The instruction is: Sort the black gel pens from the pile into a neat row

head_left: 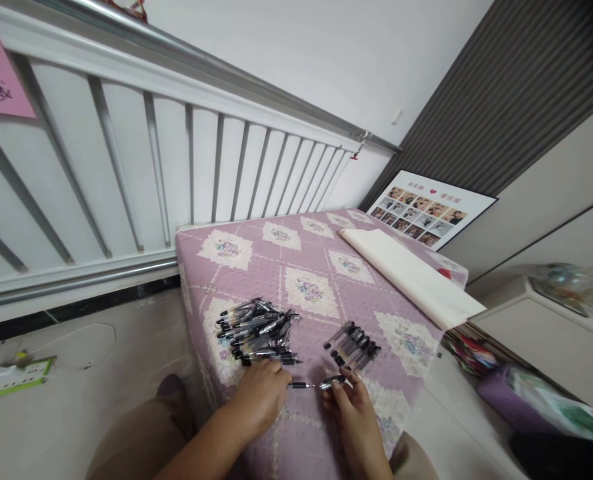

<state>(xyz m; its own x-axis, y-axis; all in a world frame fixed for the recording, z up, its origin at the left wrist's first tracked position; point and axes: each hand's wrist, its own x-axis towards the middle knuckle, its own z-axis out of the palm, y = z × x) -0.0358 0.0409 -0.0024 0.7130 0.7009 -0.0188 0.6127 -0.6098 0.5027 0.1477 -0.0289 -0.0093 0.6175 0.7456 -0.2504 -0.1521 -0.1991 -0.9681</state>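
Observation:
A heap of several black-and-clear pens (257, 330) lies on a purple patterned cloth over a low table (301, 267). A smaller row of several pens (352, 342) lies to its right. My left hand (262, 395) rests palm down just below the heap, fingers closed on the end of a pen part (299, 385). My right hand (349, 400) pinches another pen piece (332, 381) at its fingertips. The two pieces point at each other, a small gap between them.
A rolled cream sheet (411, 273) lies across the table's right side, a framed photo collage (426, 210) behind it. White railing (126, 167) stands at the back. A white cabinet (541, 327) and bags (541, 400) crowd the right. A green-edged card (11, 377) lies on the floor.

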